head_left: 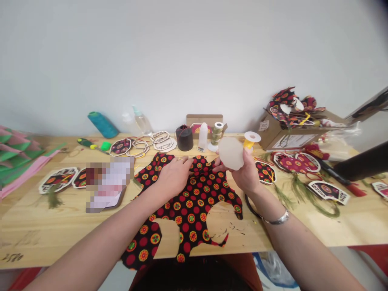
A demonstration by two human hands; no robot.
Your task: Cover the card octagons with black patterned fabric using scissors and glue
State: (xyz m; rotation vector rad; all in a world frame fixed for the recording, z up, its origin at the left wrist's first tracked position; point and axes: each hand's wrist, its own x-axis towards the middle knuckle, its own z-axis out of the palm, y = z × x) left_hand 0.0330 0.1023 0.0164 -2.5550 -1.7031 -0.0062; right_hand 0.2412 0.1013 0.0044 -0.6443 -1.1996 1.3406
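A black fabric [197, 202] with red dots and orange-green flower rounds lies spread on the table, with curved cut-outs along its near edge. My left hand [174, 176] is over its upper part, fingers bent together at a bunched fold, so the fingertips are partly hidden. My right hand [247, 173], with a silver bangle at the wrist, grips a pale, many-sided flat piece [230, 153] upright between thumb and fingers. Some of its fingers are behind the piece, near the fabric's upper right edge.
Along the wall stand a teal thread cone [103, 125], a spray bottle [142, 122], a black thread cone [184, 138] and a yellow thread spool [251, 140]. A phone [113, 184] lies left. A cardboard box [279, 135] heaped with fabric pieces and several tasselled ornaments [327, 192] occupy the right.
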